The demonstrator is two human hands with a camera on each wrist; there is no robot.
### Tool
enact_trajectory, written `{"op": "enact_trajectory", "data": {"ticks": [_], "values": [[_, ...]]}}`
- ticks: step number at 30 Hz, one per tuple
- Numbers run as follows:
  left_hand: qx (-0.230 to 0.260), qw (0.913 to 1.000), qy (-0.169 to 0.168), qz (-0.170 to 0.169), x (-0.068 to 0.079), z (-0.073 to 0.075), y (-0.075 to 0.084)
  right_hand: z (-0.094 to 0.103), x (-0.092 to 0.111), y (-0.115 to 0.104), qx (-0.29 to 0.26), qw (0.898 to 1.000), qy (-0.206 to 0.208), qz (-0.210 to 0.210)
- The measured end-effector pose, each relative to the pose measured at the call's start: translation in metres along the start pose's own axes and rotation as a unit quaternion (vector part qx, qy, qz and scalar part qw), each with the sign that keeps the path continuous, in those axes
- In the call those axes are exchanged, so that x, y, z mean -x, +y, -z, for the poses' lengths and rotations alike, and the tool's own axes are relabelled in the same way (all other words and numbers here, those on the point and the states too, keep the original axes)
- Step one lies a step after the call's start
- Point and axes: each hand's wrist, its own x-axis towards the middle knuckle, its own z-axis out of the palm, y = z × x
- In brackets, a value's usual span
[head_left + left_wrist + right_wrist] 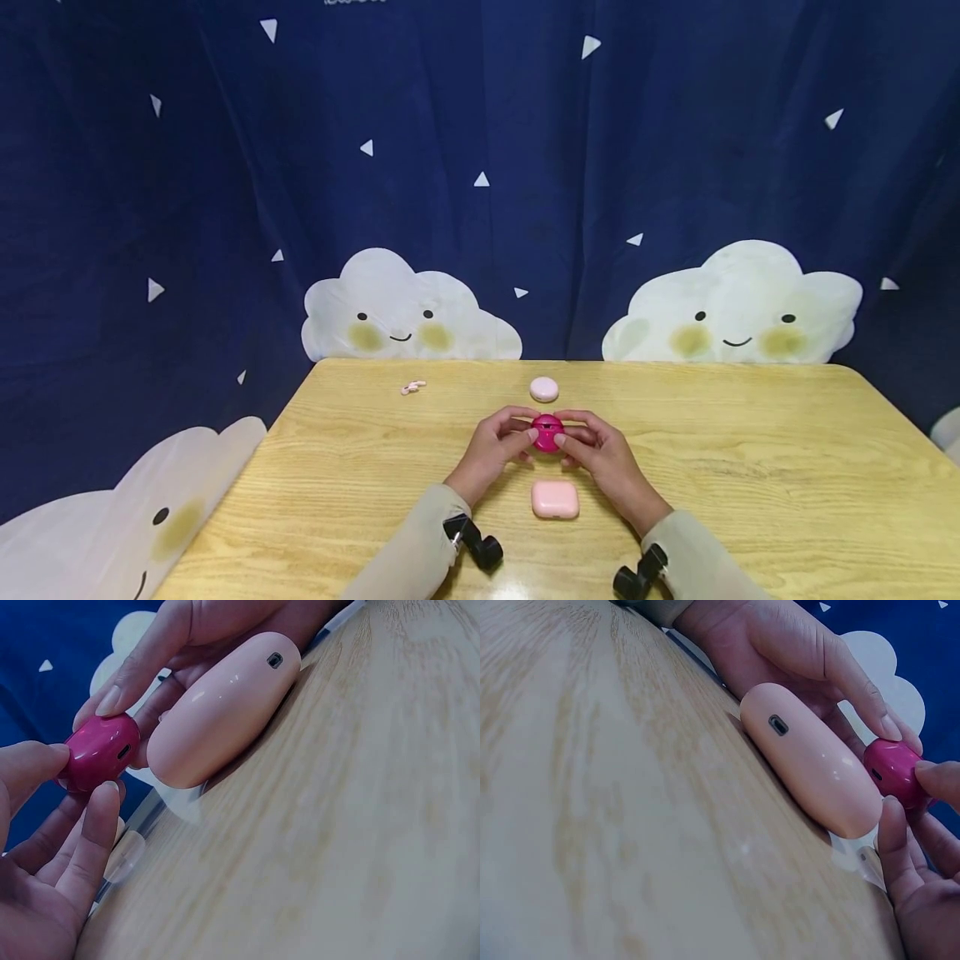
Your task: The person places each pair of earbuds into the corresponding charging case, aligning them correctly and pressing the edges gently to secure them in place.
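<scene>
Both hands hold a magenta earbud case (548,437) over the middle of the table. My left hand (495,448) pinches its left side between thumb and fingers. From the other side, my right hand (602,454) grips it with the thumb on the front. In the left wrist view the magenta case (103,750) shows a dark charging port on its underside. Nearer to me, between the forearms, lies a larger light pink earbud case (555,499). Just beyond the hands sits a pale pink round case (543,389).
A pair of small pale pink earbuds (412,387) lies near the far left edge of the wooden table (750,467). Behind the table hangs a dark blue curtain (480,108) printed with clouds and triangles.
</scene>
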Motion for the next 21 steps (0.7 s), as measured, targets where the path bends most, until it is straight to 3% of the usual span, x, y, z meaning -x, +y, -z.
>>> {"op": "enact_trajectory", "data": {"ticks": [21], "values": [[-0.003, 1.0000, 0.000, -0.002, 0.0001, -0.0004, -0.0005, 0.0000, -0.0010, 0.0008, 0.006, 1.000, 0.009, -0.007]]}}
